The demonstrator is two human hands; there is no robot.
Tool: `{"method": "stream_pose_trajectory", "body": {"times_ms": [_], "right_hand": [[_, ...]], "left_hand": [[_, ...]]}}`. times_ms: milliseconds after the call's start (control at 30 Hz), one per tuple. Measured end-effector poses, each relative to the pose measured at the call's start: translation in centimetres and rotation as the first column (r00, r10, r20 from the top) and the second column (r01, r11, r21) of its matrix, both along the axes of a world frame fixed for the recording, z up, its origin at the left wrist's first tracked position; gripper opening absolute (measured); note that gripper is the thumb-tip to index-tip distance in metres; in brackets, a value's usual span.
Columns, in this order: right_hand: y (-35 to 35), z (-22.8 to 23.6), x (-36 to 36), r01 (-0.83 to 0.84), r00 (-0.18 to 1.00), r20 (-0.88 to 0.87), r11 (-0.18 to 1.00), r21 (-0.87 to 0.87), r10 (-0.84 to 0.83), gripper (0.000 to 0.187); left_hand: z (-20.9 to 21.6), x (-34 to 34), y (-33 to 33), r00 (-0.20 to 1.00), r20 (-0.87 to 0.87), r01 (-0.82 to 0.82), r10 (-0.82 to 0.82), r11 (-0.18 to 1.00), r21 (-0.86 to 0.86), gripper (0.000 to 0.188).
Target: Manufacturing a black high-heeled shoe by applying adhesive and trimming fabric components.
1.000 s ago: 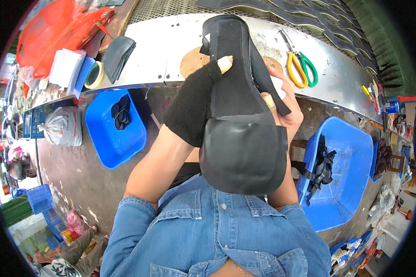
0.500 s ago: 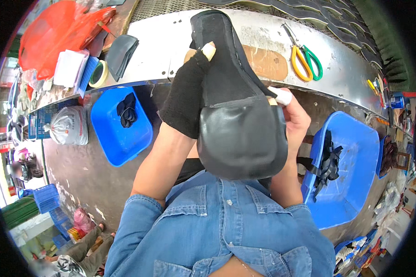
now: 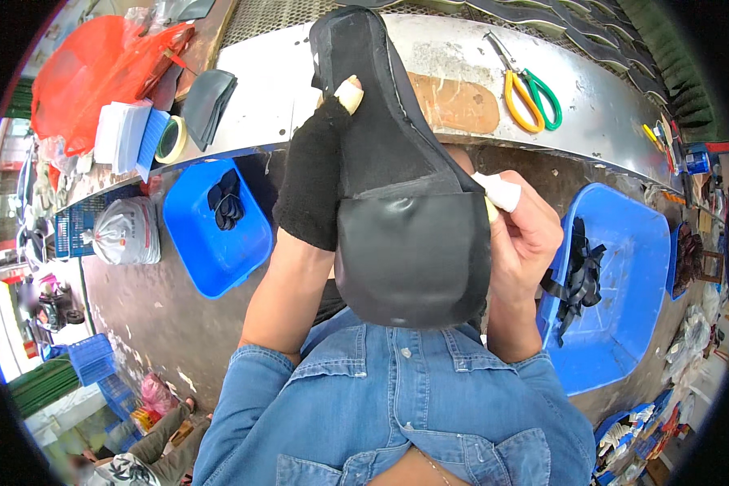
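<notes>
A black slipper [image 3: 413, 259] with a smooth, shiny toe upper and a long, dull insole is held up in front of my chest, toe toward me. My left hand [image 3: 320, 154], in a black fingerless glove, is closed round its left side, thumb pressed on the insole. At the right side, where the upper's top edge meets the sole, my right hand [image 3: 522, 227] is closed, with thumb and index finger pinching the edge. White wrapping covers that index fingertip. My left fingers under the slipper are hidden.
Beyond the slipper runs a metal-topped bench [image 3: 300, 61] with yellow-and-green-handled nippers [image 3: 526, 93], a brown patch [image 3: 454, 104], a tape roll [image 3: 171, 139] and dark sheets [image 3: 208, 109]. Blue tubs with black pieces stand left [image 3: 211, 271] and right [image 3: 616, 324]. A red bag [image 3: 97, 77] lies far left.
The slipper has shifted slightly left, and its heel end has moved farther away. My right hand has moved a little right and down, and its fingers show more at the upper's edge.
</notes>
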State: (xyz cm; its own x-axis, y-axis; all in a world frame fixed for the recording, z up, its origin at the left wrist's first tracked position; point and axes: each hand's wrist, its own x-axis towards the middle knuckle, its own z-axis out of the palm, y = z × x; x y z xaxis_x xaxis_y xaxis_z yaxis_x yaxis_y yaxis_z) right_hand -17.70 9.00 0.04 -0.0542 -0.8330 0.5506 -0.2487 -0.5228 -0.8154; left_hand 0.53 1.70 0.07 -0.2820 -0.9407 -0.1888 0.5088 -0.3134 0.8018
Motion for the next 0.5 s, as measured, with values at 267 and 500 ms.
{"method": "stream_pose_trajectory", "body": {"times_ms": [267,500], "right_hand": [[-0.12,-0.22,-0.17,-0.043,0.999,-0.026,0.998,0.05,0.044,0.021],[0.19,-0.19,-0.75,-0.232,0.868,0.495,0.854,0.465,-0.034,0.015]], "left_hand": [[0.2,0.0,0.02,0.987,0.139,-0.091,0.086,0.995,0.029,0.05],[0.13,0.28,0.06,0.984,0.041,-0.171,0.173,0.984,-0.057,0.046]]}}
